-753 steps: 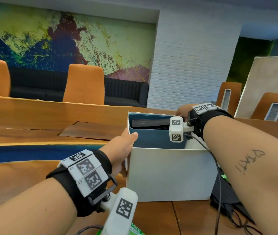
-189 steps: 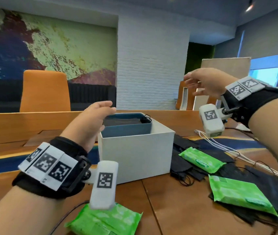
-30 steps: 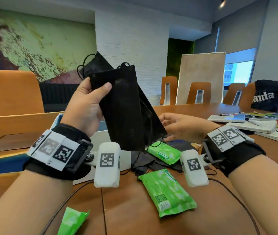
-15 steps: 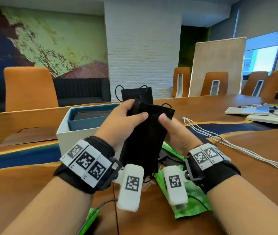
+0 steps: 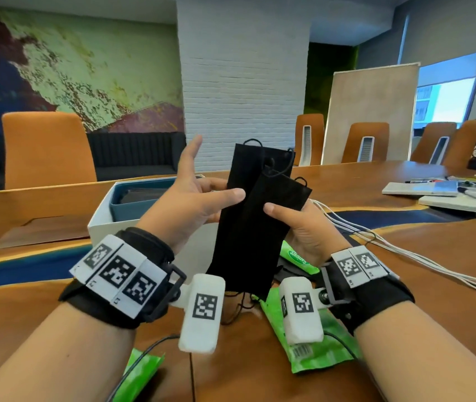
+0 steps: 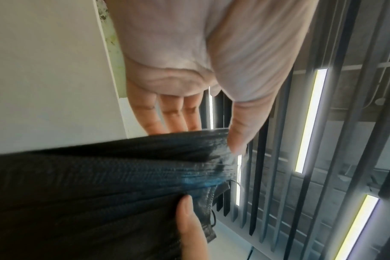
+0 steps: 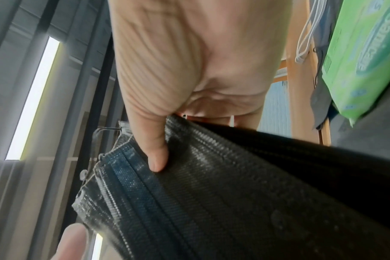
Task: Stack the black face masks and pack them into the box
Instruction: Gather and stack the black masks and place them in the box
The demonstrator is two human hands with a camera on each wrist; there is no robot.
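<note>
Two black face masks are held upright over the table in the head view, a rear mask (image 5: 260, 163) standing higher than the front mask (image 5: 257, 227). My left hand (image 5: 225, 192) pinches their left edge, thumb in front, index finger pointing up free. My right hand (image 5: 283, 210) pinches the right edge, thumb on the front mask. The left wrist view shows my left hand (image 6: 203, 130) with straight fingers behind the masks (image 6: 100, 176). In the right wrist view my right thumb presses the pleated masks (image 7: 234, 184). The white box (image 5: 100, 224) with a blue liner stands behind my left hand, dark masks inside.
Green wipe packs lie on the wooden table: one under my right wrist (image 5: 315, 352), one behind it (image 5: 297, 256), one at the near left (image 5: 141, 369). White cables (image 5: 405, 256) run to the right. Books and pens (image 5: 434, 190) sit at the far right.
Both hands have come up slightly with the masks. The rear mask now stands higher than the front one, and my left index finger has straightened off the masks.
</note>
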